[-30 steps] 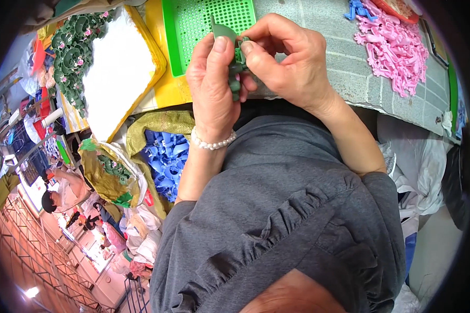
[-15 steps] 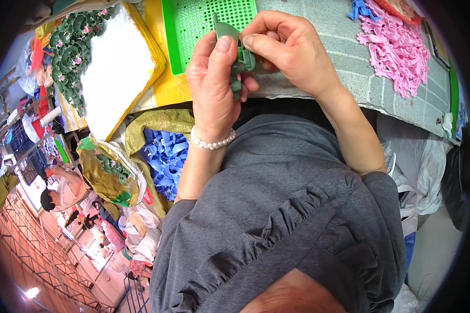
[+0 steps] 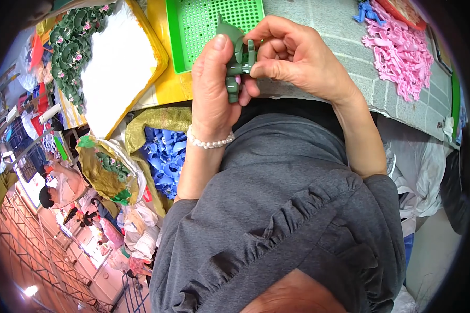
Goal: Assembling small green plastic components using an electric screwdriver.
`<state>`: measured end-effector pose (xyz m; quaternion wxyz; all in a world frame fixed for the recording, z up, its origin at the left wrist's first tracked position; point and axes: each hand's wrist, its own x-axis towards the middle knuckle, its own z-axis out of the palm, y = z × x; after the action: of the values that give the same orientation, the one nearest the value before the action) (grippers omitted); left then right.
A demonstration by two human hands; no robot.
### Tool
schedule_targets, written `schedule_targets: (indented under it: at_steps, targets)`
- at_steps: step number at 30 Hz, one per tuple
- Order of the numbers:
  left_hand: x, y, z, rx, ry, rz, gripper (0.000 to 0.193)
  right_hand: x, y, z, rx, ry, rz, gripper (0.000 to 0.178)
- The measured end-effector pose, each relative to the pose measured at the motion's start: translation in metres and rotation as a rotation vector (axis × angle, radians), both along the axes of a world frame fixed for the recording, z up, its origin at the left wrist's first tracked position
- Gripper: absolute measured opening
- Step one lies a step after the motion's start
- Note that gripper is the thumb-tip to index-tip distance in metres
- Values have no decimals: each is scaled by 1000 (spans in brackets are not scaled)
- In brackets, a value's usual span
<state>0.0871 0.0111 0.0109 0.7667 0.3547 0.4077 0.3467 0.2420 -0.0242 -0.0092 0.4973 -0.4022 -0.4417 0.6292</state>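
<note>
Near the table's front edge, my left hand (image 3: 212, 86) holds a dark green plastic toy part (image 3: 230, 32), its thumb pressed along the side. A curved, pointed shell forms the upper end of this part, and knobby pieces stick out below. My right hand (image 3: 308, 65) pinches a flat green piece (image 3: 251, 52) at the part's right side between thumb and forefinger. A light pin or gap shows where the two meet; whether they are joined I cannot tell. Behind the hands lies a bright green perforated basket (image 3: 190, 36).
Pink plastic figure parts (image 3: 399, 57) are heaped at the right, beside a blue piece (image 3: 368, 13). At the left, dark green parts (image 3: 70, 62) lie beside a white-topped, yellow-edged stack (image 3: 120, 68). Below, sacks hold blue parts (image 3: 167, 159) and green parts (image 3: 112, 166). Another person (image 3: 62, 188) sits far left.
My right hand has shifted slightly down and its fingers have opened wider around the flat green piece. The toy part has turned a little in my left hand, showing more of its lower knobs.
</note>
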Motion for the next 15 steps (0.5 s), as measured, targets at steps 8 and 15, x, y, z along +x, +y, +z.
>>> schedule_targets:
  at_steps: [8, 15]
  targets:
    - [2, -3, -1, 10, 69, 1, 33, -1, 1, -6, 154, -95, -31, 29]
    - [3, -5, -2, 47, 102, -6, 41, -3, 0, -5, 189, -113, -60, 28]
